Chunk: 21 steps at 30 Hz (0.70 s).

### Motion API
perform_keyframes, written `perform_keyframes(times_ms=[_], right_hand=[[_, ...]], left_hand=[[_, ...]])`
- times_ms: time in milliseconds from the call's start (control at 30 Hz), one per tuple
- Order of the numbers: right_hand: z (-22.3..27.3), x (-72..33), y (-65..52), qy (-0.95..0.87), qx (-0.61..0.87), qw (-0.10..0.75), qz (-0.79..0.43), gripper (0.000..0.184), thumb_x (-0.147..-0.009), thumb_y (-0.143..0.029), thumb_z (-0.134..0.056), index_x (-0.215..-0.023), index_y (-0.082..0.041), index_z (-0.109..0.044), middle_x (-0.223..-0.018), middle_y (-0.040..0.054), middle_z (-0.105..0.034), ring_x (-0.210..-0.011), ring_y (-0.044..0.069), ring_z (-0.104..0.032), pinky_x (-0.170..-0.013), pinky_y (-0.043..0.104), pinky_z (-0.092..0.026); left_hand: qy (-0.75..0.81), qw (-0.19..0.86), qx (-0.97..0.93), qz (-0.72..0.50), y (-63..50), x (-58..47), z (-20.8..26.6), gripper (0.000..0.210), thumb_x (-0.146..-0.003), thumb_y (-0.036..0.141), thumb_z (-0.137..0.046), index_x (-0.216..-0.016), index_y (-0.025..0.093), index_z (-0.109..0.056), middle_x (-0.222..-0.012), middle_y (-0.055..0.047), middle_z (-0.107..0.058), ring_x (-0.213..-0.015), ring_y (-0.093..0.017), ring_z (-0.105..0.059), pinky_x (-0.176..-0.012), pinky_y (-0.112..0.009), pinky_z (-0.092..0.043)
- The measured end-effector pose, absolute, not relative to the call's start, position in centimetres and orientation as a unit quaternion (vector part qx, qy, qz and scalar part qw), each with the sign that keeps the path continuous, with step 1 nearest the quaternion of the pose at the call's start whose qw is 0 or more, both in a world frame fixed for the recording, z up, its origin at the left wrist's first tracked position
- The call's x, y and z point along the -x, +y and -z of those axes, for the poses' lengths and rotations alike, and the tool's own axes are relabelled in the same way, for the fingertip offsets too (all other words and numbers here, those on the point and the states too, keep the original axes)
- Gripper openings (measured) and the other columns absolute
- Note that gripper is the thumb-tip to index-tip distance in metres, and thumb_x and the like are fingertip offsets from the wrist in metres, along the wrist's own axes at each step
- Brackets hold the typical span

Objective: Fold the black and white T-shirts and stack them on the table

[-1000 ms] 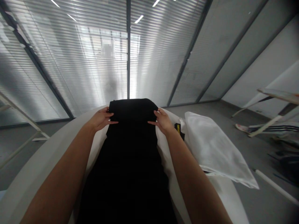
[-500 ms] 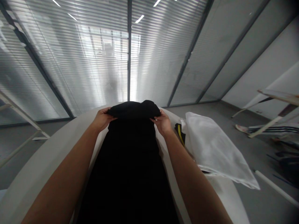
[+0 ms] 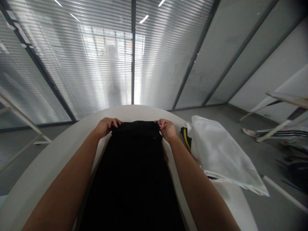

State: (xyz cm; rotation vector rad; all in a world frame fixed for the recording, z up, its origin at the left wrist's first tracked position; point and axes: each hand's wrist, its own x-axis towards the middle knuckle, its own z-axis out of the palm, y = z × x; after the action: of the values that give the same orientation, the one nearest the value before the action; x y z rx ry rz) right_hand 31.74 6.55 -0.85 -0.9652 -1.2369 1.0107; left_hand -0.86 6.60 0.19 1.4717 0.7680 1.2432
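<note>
A black garment (image 3: 134,173) lies lengthwise on a white round table (image 3: 141,111), its near part running out of the bottom of the view. Its far end is folded over toward me, making a straight dark edge. At the left corner of that fold, my left hand (image 3: 106,126) pinches the cloth between thumb and fingers. My right hand (image 3: 167,129) grips the opposite corner the same way. A small light mark shows on the folded flap near the right hand. What kind of garment it is, I cannot tell.
To the right, folded white cloth (image 3: 221,150) overhangs the table edge, with a black-and-yellow piece (image 3: 186,138) beside it. A white metal frame (image 3: 24,120) stands at left. Glass panels with blinds (image 3: 106,73) rise behind. A person's striped trouser leg (image 3: 281,132) shows far right.
The far end of the black garment, bunched and raised half a second ago, has come down toward me and lies flat as a fold. Both hands still hold its corners.
</note>
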Motion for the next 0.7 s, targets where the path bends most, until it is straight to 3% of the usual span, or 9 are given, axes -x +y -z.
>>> perform_keyframes(times_ms=[100,200,267,367,467,567,700], right_hand=[[0.2,-31.6,6.5,-0.544,0.471,0.539,-0.438,0.005,-0.056,-0.020,-0.045,-0.055,-0.020,-0.051,-0.071,0.0039,-0.057,-0.087,0.022,-0.059,-0.074,0.032,-0.046],[-0.9,-30.8,6.3,-0.588,0.567,0.408,-0.408,0.023,-0.066,-0.024,-0.049,-0.083,-0.019,-0.065,-0.085,0.0041,-0.064,-0.084,0.020,-0.058,-0.069,0.028,-0.045],[-1.6,-30.2,6.0,-0.610,0.638,0.316,-0.349,0.034,-0.068,-0.027,-0.058,-0.100,-0.019,-0.065,-0.095,0.0059,-0.065,-0.084,0.019,-0.058,-0.071,0.028,-0.045],[-2.3,-29.6,5.5,-0.601,0.713,0.238,-0.269,0.052,-0.067,-0.034,-0.068,-0.116,-0.019,-0.060,-0.120,0.0132,-0.055,-0.093,0.021,-0.059,-0.074,0.029,-0.047],[-2.7,-29.8,5.1,-0.582,0.737,0.220,-0.264,0.061,-0.068,-0.038,-0.070,-0.124,-0.019,-0.054,-0.135,0.0193,-0.042,-0.097,0.025,-0.058,-0.068,0.030,-0.050],[-3.1,-30.3,4.7,-0.580,0.737,0.188,-0.291,0.059,-0.070,-0.040,-0.070,-0.122,-0.018,-0.053,-0.130,0.0207,-0.046,-0.096,0.029,-0.059,-0.058,0.030,-0.050],[-3.5,-31.1,4.3,-0.619,0.697,0.128,-0.339,0.055,-0.074,-0.037,-0.071,-0.122,-0.019,-0.052,-0.109,0.0151,-0.062,-0.078,0.023,-0.062,-0.052,0.028,-0.048]], left_hand=[[0.326,0.443,-0.632,-0.546,6.7,0.8,-0.3,0.022,-0.062,0.028,-0.068,-0.045,0.019,-0.057,-0.062,-0.007,-0.062,-0.082,-0.028,-0.064,-0.080,-0.044,-0.049],[0.444,0.400,-0.645,-0.476,6.9,0.4,-0.9,0.009,-0.063,0.026,-0.063,-0.062,0.018,-0.067,-0.073,-0.007,-0.066,-0.078,-0.024,-0.062,-0.070,-0.035,-0.048],[0.532,0.373,-0.638,-0.412,7.1,-0.1,-1.5,0.019,-0.062,0.022,-0.058,-0.075,0.017,-0.070,-0.072,-0.005,-0.065,-0.072,-0.021,-0.060,-0.063,-0.030,-0.045],[0.640,0.282,-0.629,-0.340,7.4,-0.5,-2.2,0.029,-0.060,0.022,-0.060,-0.087,0.016,-0.070,-0.073,-0.004,-0.064,-0.071,-0.020,-0.059,-0.061,-0.028,-0.043],[0.724,0.258,-0.586,-0.257,7.3,-0.7,-2.6,0.025,-0.067,0.031,-0.062,-0.084,0.013,-0.068,-0.067,-0.008,-0.063,-0.063,-0.022,-0.058,-0.056,-0.029,-0.041],[0.722,0.327,-0.572,-0.214,6.8,-0.8,-3.1,0.032,-0.068,0.037,-0.066,-0.088,0.012,-0.066,-0.062,-0.008,-0.062,-0.053,-0.020,-0.056,-0.049,-0.028,-0.040],[0.689,0.380,-0.564,-0.253,5.7,-1.0,-3.7,0.052,-0.063,0.035,-0.075,-0.110,0.016,-0.063,-0.079,-0.010,-0.069,-0.059,-0.021,-0.062,-0.050,-0.027,-0.045]])
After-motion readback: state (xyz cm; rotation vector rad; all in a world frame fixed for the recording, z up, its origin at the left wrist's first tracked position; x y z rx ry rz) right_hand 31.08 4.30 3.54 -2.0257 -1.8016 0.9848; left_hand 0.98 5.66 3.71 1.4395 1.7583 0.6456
